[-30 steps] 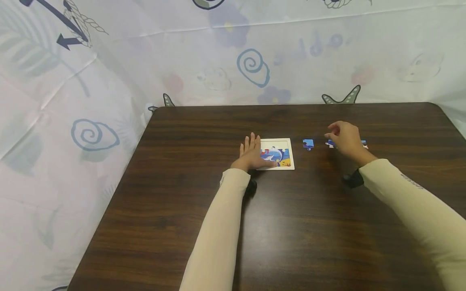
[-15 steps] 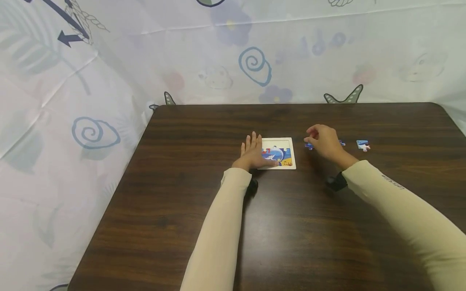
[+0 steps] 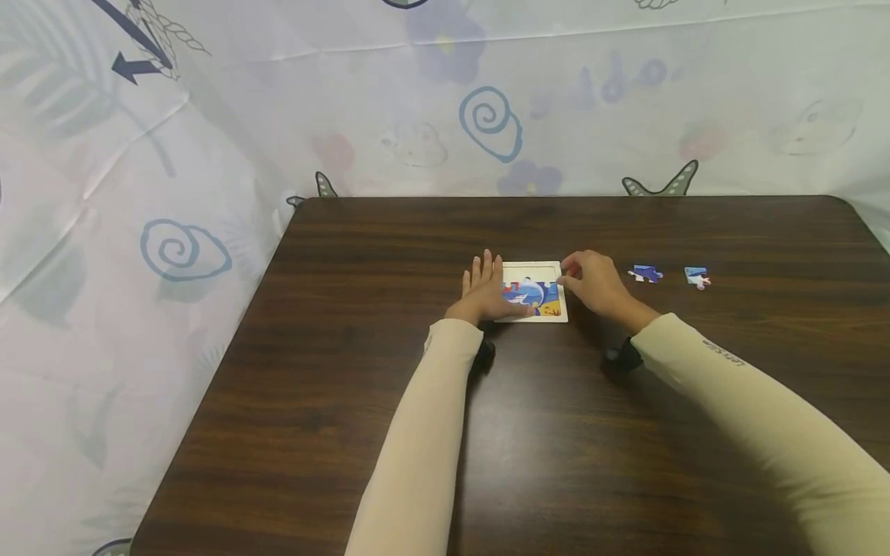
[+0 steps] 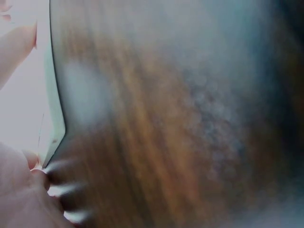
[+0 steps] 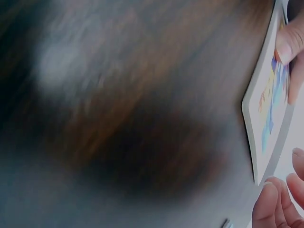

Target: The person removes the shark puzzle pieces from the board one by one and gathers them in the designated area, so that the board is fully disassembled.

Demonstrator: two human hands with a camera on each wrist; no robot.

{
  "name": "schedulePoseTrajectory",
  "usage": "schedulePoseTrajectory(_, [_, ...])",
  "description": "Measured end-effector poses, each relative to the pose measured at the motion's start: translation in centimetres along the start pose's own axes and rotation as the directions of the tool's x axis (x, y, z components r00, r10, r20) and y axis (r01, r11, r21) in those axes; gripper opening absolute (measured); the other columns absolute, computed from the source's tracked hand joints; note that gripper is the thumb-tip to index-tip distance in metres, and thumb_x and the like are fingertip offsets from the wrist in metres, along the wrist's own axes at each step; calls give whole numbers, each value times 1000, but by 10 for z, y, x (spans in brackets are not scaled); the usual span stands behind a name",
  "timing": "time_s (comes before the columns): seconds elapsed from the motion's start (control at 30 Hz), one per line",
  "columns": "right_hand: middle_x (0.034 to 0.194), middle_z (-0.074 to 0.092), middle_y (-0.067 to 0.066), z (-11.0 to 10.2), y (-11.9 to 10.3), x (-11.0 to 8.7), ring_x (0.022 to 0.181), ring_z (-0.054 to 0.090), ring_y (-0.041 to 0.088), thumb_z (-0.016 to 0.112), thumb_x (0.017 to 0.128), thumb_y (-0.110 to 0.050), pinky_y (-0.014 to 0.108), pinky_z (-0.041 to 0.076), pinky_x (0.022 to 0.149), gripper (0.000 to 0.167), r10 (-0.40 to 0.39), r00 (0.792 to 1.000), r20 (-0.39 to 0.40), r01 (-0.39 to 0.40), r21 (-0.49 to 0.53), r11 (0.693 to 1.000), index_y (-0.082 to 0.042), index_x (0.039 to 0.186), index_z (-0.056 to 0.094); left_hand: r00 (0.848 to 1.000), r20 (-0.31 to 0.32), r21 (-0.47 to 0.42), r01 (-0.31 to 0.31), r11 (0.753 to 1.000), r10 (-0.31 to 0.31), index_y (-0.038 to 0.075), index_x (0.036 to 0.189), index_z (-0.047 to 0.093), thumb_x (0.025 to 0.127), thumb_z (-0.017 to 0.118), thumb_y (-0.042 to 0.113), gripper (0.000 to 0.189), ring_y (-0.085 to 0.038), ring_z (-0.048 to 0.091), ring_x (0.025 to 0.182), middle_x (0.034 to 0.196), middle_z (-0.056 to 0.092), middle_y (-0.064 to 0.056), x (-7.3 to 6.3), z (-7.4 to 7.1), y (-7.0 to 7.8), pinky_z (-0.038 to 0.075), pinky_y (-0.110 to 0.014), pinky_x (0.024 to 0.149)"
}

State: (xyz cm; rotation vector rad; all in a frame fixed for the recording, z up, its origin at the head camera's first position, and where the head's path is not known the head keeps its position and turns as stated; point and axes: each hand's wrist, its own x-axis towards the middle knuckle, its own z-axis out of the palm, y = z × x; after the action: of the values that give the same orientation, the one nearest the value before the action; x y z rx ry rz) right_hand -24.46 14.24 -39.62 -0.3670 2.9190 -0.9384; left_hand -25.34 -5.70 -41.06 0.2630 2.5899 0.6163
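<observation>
My left hand (image 3: 481, 297) lies with fingers spread along the left side of a pale, square puzzle tray (image 3: 531, 319), its thumb across the lower part. In the tray, the lower rows show a dolphin picture (image 3: 531, 293) in blue and yellow; the upper strip is bare. At the tray's upper right edge, my right hand (image 3: 596, 284) has curled fingers and pinches a puzzle piece, itself hidden by the fingers. The left wrist view catches the left thumb (image 4: 16, 50) beside the tray's edge; in the right wrist view, the right fingers (image 5: 267, 202) are near a tray corner.
To the right of the right hand lie two loose puzzle pieces, a dark blue one (image 3: 646, 273) and a light blue and white one (image 3: 697, 276). The dark wooden table (image 3: 334, 371) meets a printed cloth (image 3: 389, 139) at its back and left.
My right hand has moved left from the loose pieces to the tray's right edge. The blue piece nearest the tray no longer shows on the table. The left hand has stayed on the tray.
</observation>
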Motion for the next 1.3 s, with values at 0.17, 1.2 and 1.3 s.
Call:
schedulePoseTrajectory(0.17, [98, 59, 24, 9, -4, 2, 87, 53, 31, 61, 89, -8, 42, 47, 77, 28, -42, 998, 37, 43, -25, 999, 10, 111, 62, 1000, 4, 4, 4, 1000, -4, 13, 153, -11, 80, 64, 59, 115, -24, -21, 149, 159, -23, -5, 1, 0, -1, -10, -43, 123])
schedulePoseTrajectory(1.2, [108, 56, 25, 13, -10, 15, 102, 52, 35, 68, 85, -8, 49, 45, 96, 33, -14, 975, 221, 31, -73, 997, 11, 111, 62, 999, 32, 71, -28, 997, 26, 45, 149, 14, 88, 56, 56, 75, -32, -25, 147, 159, -25, -7, -5, 3, 3, -14, -52, 120])
schedulePoseTrajectory(1.3, [108, 56, 26, 14, -11, 13, 102, 53, 35, 68, 85, -8, 49, 45, 96, 32, -13, 979, 204, 29, -77, 997, 10, 111, 62, 999, 22, 74, -25, 997, 24, 45, 149, 15, 88, 56, 56, 75, -32, -24, 147, 159, -24, -7, -6, 3, 4, -13, -52, 120])
